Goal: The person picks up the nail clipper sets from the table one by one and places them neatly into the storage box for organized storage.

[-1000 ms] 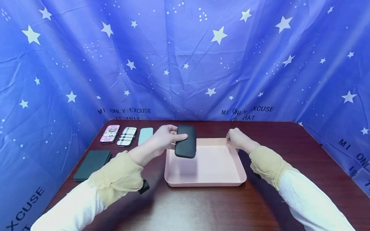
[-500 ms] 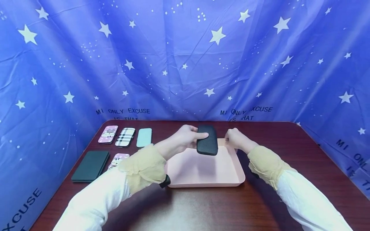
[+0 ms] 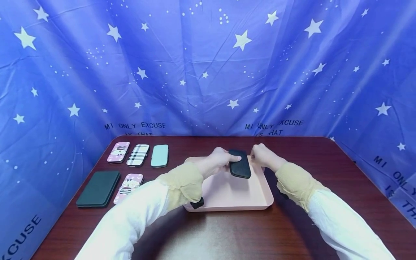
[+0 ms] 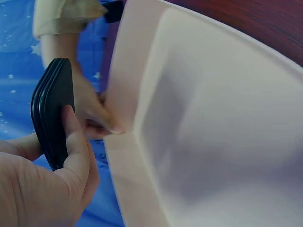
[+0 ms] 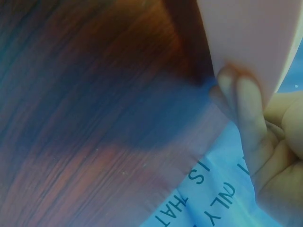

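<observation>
My left hand [image 3: 217, 159] grips a slim black case [image 3: 240, 167] with a textured lid, thumb on its face. The case hangs above the pale pink tray [image 3: 234, 208], tilted, near the tray's far right part. In the left wrist view the case [image 4: 59, 113] shows edge-on, apart from the tray, with layered rims. At the far right corner of the tray, my right hand [image 3: 265, 157] pinches the wall. In the right wrist view, the fingers [image 5: 248, 101] press the outer face of the tray wall [image 5: 251, 38]; the thumb is partly hidden.
Left on the brown table [image 3: 214, 234] lie a pink patterned case [image 3: 118, 152], a plaid case [image 3: 138, 155], a mint case [image 3: 160, 156], a dark green box [image 3: 98, 189] and another pink case [image 3: 130, 184], partly behind my left sleeve. A blue star curtain [image 3: 208, 72] encloses the table.
My left hand has carried the black case rightward over the tray, then lower towards its far right part. The right hand keeps its grip on the tray corner.
</observation>
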`<action>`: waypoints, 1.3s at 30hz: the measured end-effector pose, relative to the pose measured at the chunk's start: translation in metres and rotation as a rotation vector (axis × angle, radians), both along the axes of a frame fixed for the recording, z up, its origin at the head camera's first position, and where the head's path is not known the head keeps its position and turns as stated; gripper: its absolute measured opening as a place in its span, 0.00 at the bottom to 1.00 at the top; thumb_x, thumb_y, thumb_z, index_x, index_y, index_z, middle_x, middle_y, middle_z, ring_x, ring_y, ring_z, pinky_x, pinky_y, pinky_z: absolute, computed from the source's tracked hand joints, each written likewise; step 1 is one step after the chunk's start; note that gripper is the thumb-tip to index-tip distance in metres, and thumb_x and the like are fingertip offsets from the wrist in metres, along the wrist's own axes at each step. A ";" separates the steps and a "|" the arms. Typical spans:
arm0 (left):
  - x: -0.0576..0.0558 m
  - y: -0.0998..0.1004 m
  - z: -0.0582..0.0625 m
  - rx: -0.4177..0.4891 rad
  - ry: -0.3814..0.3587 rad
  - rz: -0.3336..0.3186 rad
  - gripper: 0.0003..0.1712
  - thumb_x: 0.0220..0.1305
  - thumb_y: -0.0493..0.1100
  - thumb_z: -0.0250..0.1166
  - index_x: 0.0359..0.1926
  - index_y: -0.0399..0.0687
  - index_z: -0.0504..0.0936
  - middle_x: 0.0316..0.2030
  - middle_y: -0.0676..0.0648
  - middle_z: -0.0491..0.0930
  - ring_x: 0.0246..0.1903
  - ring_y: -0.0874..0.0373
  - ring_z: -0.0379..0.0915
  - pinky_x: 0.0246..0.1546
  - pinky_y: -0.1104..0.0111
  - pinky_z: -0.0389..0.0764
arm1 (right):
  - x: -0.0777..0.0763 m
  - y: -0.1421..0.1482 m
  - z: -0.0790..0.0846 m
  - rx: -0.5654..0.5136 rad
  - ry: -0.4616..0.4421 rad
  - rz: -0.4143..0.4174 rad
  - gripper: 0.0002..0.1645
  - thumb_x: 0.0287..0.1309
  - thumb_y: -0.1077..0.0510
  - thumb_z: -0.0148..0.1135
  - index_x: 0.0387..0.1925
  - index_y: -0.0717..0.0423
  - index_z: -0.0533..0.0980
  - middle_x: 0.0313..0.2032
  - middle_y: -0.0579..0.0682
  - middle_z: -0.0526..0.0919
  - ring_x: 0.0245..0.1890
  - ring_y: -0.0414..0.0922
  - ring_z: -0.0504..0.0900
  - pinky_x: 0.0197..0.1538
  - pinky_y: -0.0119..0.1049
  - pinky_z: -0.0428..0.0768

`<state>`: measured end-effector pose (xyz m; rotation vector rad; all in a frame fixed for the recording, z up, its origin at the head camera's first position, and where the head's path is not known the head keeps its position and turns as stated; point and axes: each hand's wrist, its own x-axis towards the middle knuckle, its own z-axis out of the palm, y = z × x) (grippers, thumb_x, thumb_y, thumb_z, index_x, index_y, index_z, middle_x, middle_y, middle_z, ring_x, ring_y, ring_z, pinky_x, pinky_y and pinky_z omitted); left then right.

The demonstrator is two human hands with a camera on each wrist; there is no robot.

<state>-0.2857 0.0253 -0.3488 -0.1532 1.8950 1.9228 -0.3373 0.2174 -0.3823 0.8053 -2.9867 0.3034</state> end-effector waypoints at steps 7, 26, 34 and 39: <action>-0.002 0.014 -0.024 -0.051 -0.009 0.011 0.26 0.56 0.31 0.66 0.53 0.24 0.68 0.42 0.31 0.80 0.41 0.41 0.81 0.36 0.58 0.83 | 0.001 -0.001 0.003 -0.005 -0.032 -0.014 0.18 0.45 0.73 0.61 0.07 0.57 0.71 0.08 0.47 0.75 0.06 0.39 0.75 0.15 0.26 0.70; -0.010 0.042 -0.041 -0.127 -0.064 -0.253 0.16 0.58 0.27 0.62 0.48 0.25 0.72 0.44 0.30 0.79 0.48 0.40 0.77 0.44 0.54 0.81 | 0.000 -0.002 0.005 0.037 -0.025 -0.053 0.13 0.45 0.69 0.65 0.11 0.59 0.76 0.12 0.47 0.78 0.13 0.40 0.77 0.23 0.32 0.76; -0.008 0.048 -0.043 -0.113 -0.038 -0.242 0.20 0.58 0.27 0.62 0.51 0.26 0.69 0.42 0.32 0.79 0.47 0.41 0.78 0.42 0.56 0.82 | 0.003 -0.003 0.008 -0.006 -0.109 -0.083 0.19 0.48 0.71 0.60 0.08 0.56 0.71 0.08 0.47 0.73 0.07 0.37 0.75 0.18 0.29 0.74; -0.007 0.048 -0.043 -0.154 -0.029 -0.245 0.20 0.57 0.28 0.64 0.49 0.26 0.68 0.41 0.31 0.79 0.45 0.40 0.79 0.40 0.55 0.82 | 0.004 -0.004 0.009 -0.026 -0.122 -0.065 0.19 0.48 0.72 0.59 0.07 0.56 0.70 0.07 0.46 0.73 0.06 0.37 0.74 0.18 0.29 0.75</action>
